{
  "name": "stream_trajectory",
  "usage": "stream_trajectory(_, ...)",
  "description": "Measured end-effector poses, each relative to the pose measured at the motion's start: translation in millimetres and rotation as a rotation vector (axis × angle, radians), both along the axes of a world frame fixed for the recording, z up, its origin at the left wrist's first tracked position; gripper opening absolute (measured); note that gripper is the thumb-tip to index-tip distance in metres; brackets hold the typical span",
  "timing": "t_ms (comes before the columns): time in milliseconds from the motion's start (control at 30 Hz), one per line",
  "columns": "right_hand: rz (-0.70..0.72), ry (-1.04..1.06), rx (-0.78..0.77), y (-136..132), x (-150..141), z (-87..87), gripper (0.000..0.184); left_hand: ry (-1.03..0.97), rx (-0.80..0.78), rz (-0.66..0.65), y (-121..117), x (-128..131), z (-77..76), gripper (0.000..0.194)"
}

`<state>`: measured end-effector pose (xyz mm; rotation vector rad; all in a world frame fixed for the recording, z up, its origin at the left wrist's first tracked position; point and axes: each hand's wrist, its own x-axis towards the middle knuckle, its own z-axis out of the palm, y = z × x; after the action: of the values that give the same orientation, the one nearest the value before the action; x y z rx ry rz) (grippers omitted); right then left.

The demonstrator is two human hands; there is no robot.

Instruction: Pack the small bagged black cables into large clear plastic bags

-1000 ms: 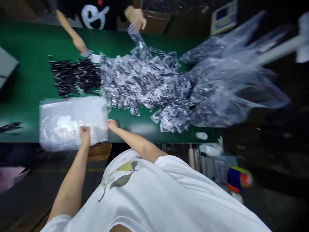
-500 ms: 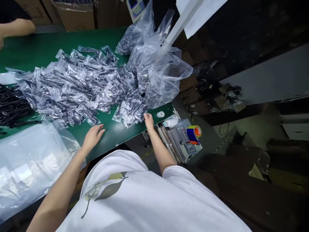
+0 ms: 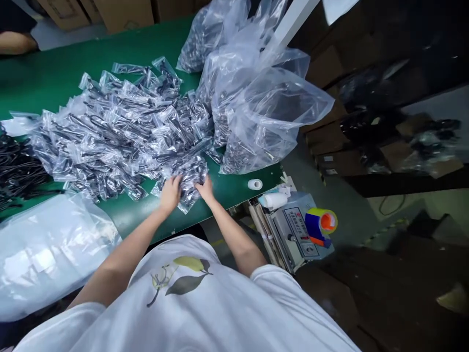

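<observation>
Fingers of the left hand (image 3: pixel 170 193) curled down onto a small clump of packets (image 3: pixel 186 180) at the near edge of the pile — clamped on plastic, by the look of it. Right hand (image 3: pixel 205 189) pressed against the same clump from the other side, fingers closed in on it, thumb hidden. Clump lay on the green table (image 3: pixel 47 73), close to the front edge, touching the rest of the heap.

Spread out beyond — a wide heap of sealed packets (image 3: pixel 110 132), each with dark cable inside, mostly loose and unsorted. Further right, big clear sacks (image 3: pixel 264 107), already stuffed with packets, leaning at the table's end. To the left, unbagged black cables (image 3: pixel 18 168) and a flat stack of empty bags (image 3: pixel 47 249). Small white roll (image 3: pixel 255 184) near the corner; heat sealer (image 3: pixel 293 225) below it, off the table.

Judged roughly midway: some sacks filled, a large heap left on the table, only one handful gathered.
</observation>
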<state>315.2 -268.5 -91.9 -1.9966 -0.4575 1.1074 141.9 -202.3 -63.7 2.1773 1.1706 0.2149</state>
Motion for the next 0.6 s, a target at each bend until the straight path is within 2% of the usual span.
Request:
stream_trajectory(67,0.074,-0.04,-0.025,10,-3,0.7,0.06,-0.035,-0.132,0.21,5,-29,0.3,0.063)
stream_trajectory(133,0.116,0.009,-0.048,10,0,1.8,0.046,-0.055,-0.285,0.371,10,-48,3.1,0.06)
stream_trajectory(200,0.116,0.012,-0.056,-2,12,1.7,0.026,-0.094,-0.413,0.437,10,-60,7.4,0.048)
stream_trajectory(267,0.069,-0.054,-0.045,-23,26,0.5,0.017,-0.172,-0.506,0.463,5,-69,13.1,0.039)
stream_trajectory(367,-0.079,-0.06,-0.01,-56,41,1.4,0.018,-0.317,-0.585,0.543,-7,-77,21.7,0.04)
stream_trajectory(467,-0.269,0.133,0.012,-77,39,11.4,0.023,-0.446,-0.648,0.636,-12,-81,24.5,0.048)
stream_trajectory(533,-0.343,0.292,0.008,-77,28,22.4,0.03,-0.482,-0.695,0.68,-10,-80,21.0,0.051)
stream_trajectory(600,-0.346,0.434,0.016,-62,11,32.9,0.035,-0.482,-0.721,0.706,-6,-76,14.2,0.054)
